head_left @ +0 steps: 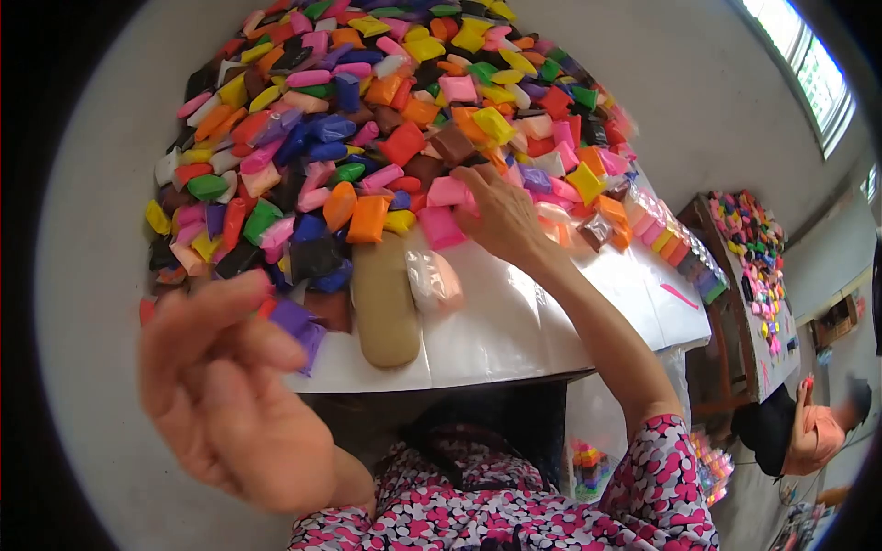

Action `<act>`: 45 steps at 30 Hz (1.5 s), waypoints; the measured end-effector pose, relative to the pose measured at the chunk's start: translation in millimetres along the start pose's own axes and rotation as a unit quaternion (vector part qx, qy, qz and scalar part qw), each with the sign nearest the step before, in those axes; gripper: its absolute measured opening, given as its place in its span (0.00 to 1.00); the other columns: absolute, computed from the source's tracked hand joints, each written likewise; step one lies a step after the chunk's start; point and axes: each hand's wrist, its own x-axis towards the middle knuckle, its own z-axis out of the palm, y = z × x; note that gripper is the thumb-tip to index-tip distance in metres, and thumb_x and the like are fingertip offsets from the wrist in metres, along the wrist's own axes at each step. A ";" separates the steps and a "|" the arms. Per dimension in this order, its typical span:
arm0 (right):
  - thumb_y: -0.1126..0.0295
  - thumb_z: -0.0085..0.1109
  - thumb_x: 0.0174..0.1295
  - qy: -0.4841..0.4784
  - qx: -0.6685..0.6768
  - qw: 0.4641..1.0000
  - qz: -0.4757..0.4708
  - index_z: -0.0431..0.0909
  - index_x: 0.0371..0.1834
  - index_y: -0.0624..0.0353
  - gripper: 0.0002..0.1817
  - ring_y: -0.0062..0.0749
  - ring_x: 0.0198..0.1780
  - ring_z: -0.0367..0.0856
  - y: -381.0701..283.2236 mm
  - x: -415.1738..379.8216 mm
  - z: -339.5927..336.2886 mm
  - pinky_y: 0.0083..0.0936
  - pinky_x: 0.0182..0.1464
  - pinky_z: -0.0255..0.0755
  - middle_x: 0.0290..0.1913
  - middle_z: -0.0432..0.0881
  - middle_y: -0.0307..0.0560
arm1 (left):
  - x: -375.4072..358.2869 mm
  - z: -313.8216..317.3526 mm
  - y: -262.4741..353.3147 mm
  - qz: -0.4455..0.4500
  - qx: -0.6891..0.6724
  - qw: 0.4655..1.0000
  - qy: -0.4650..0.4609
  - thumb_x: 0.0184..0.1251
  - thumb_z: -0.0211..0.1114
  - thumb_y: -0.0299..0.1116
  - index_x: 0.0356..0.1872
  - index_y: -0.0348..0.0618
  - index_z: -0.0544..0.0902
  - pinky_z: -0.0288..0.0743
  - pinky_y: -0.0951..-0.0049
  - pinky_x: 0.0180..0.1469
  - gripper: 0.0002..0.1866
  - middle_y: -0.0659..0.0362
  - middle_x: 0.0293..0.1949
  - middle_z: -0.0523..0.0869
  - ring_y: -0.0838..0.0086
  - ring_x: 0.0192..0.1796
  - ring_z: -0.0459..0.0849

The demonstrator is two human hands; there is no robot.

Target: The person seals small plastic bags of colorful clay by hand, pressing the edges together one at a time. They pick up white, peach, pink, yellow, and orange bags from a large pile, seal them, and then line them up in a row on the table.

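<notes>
A: R hand (501, 216)?
B: At glossy pink plastic-wrapped packet (448, 191), nr edge of multicolour packet pile (402, 144); can't tell if fingers clamp it.
A: L hand (234, 399)?
B: Raised, blurry, fingers bent, apart. Flat tan round-ended slab (386, 303) lies on white-covered tabletop (524, 335) btwn hands.
</notes>
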 end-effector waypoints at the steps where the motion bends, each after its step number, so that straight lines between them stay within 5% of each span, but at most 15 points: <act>1: 0.69 0.65 0.50 0.000 0.008 1.000 -0.008 0.68 0.62 0.56 0.32 0.55 0.51 0.79 1.2 -0.1 1.8 0.45 0.50 0.74 0.55 0.74 0.56 | -4.6 3.2 -3.8 -0.005 0.036 0.999 -0.004 0.70 0.46 0.24 0.60 0.23 0.71 0.70 0.72 0.50 0.21 0.41 0.50 0.82 0.76 0.35 0.75; 8: 0.69 0.64 0.52 -0.089 -0.003 0.995 0.043 0.70 0.63 0.59 0.31 0.52 0.59 0.77 25.7 -12.3 -29.0 0.40 0.59 0.71 0.62 0.74 0.57 | -31.3 4.0 -19.3 -0.112 0.083 0.986 -0.089 0.70 0.48 0.21 0.51 0.27 0.80 0.73 0.77 0.47 0.15 0.48 0.47 0.85 0.77 0.37 0.79; 11: 0.67 0.64 0.52 -0.086 -0.017 0.996 0.012 0.72 0.61 0.60 0.30 0.53 0.58 0.77 28.7 -9.1 -20.3 0.41 0.58 0.71 0.59 0.76 0.58 | -41.6 14.4 -25.3 -0.095 0.069 0.981 -0.156 0.67 0.51 0.14 0.49 0.29 0.82 0.76 0.78 0.40 0.14 0.48 0.47 0.85 0.74 0.37 0.81; 20: 0.61 0.67 0.50 -0.123 -0.158 0.979 0.038 0.76 0.51 0.62 0.26 0.53 0.51 0.78 12.9 -4.8 -33.8 0.44 0.50 0.71 0.53 0.74 0.59 | -62.3 27.2 -34.5 -0.089 0.100 0.953 -0.273 0.68 0.53 0.15 0.46 0.32 0.83 0.78 0.76 0.41 0.12 0.50 0.46 0.85 0.72 0.37 0.83; 23: 0.60 0.67 0.50 -0.058 -0.165 0.983 0.062 0.77 0.47 0.61 0.24 0.49 0.49 0.79 19.3 -16.3 -39.2 0.43 0.47 0.71 0.51 0.74 0.56 | -70.3 28.9 -39.1 -0.088 0.103 0.946 -0.295 0.66 0.54 0.14 0.45 0.32 0.83 0.78 0.76 0.40 0.12 0.50 0.45 0.85 0.72 0.36 0.83; 27: 0.64 0.66 0.48 0.056 -0.085 0.993 0.050 0.78 0.46 0.62 0.21 0.48 0.45 0.81 3.2 -51.6 -60.6 0.42 0.43 0.73 0.45 0.76 0.51 | -81.3 32.6 -42.4 -0.123 0.112 0.939 -0.301 0.66 0.55 0.15 0.45 0.32 0.83 0.77 0.76 0.39 0.11 0.51 0.44 0.85 0.72 0.35 0.83; 30: 0.65 0.68 0.48 0.019 0.009 0.997 0.076 0.79 0.45 0.63 0.21 0.47 0.44 0.80 -5.0 -77.0 -54.4 0.41 0.44 0.73 0.43 0.76 0.51 | -90.3 33.7 -46.7 -0.158 0.099 0.932 -0.310 0.66 0.56 0.16 0.46 0.32 0.82 0.77 0.75 0.38 0.10 0.53 0.42 0.85 0.73 0.34 0.82; 33: 0.67 0.70 0.51 -0.019 0.245 0.961 0.124 0.80 0.43 0.65 0.18 0.30 0.33 0.79 -13.0 -89.4 -43.9 0.27 0.37 0.74 0.35 0.80 0.45 | -92.0 41.2 -43.0 -0.251 0.092 0.903 -0.337 0.65 0.57 0.17 0.50 0.31 0.79 0.78 0.67 0.40 0.13 0.45 0.42 0.83 0.58 0.39 0.84; 37: 0.69 0.68 0.57 -0.052 0.406 0.896 0.171 0.80 0.44 0.65 0.15 0.21 0.34 0.78 -14.5 -96.8 -41.9 0.20 0.36 0.73 0.36 0.81 0.40 | -101.2 47.4 -50.7 -0.267 0.122 0.903 -0.315 0.67 0.58 0.20 0.54 0.32 0.78 0.78 0.67 0.38 0.15 0.46 0.42 0.83 0.60 0.38 0.84; 45: 0.72 0.66 0.55 -0.075 0.375 0.906 0.179 0.80 0.44 0.65 0.14 0.21 0.33 0.77 -16.9 -101.5 -30.2 0.21 0.37 0.73 0.37 0.82 0.41 | -110.7 49.7 -57.9 -0.209 0.157 0.902 -0.344 0.67 0.58 0.21 0.52 0.32 0.78 0.76 0.67 0.36 0.14 0.46 0.42 0.82 0.61 0.36 0.83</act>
